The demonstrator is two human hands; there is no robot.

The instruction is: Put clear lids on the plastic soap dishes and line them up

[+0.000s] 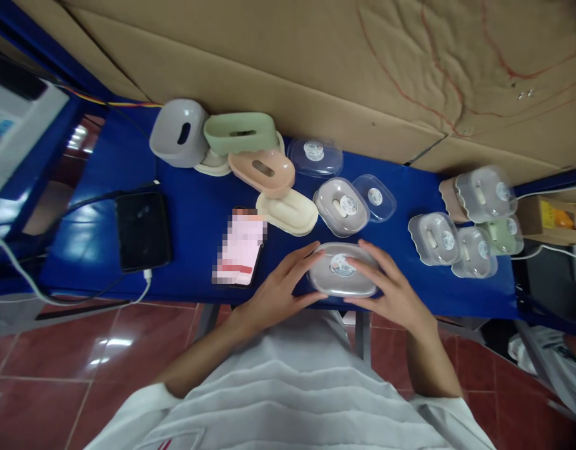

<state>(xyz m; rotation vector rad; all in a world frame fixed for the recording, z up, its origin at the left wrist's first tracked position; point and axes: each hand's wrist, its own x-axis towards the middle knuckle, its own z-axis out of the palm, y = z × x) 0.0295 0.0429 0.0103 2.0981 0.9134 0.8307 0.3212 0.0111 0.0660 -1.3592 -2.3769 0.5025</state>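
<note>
Left hand: The worker's left hand [281, 287] curves half-open along one end of a clear-lidded oval box [337, 286], fingers at its far edge and thumb at the near side.
Right hand: The right hand [395, 290] mirrors the grip at the other end, fingers spread, one fingertip reaching the round label on the lid.
Boxed piece: Held between both hands, the oval box sits at the near edge of a blue worktop [194, 203]; whether it rests there or is slightly raised cannot be told.
Just beyond: A second labelled box [332, 219] stands near the fingertips, next to a loose clear lid [385, 209].
Slotted wares: A cream tray [292, 219] lies partly under a peach tray [276, 178]; behind them are a green slotted container [222, 139] and a grey slotted container [163, 137].
Far edge: Clear lidding [332, 162] with overlapping labels lies near the cardboard wall [269, 62].
Devices: To the left, a smartphone [245, 247] shows a lit, partly blurred screen, and a dark tablet [142, 231] is plugged into a white cable [147, 279].
Right end: More clear-lidded boxes [426, 240] cluster together, in grey, green and pinkish tones.
Below: Red floor tiles [54, 400] shine under the worktop.
</note>
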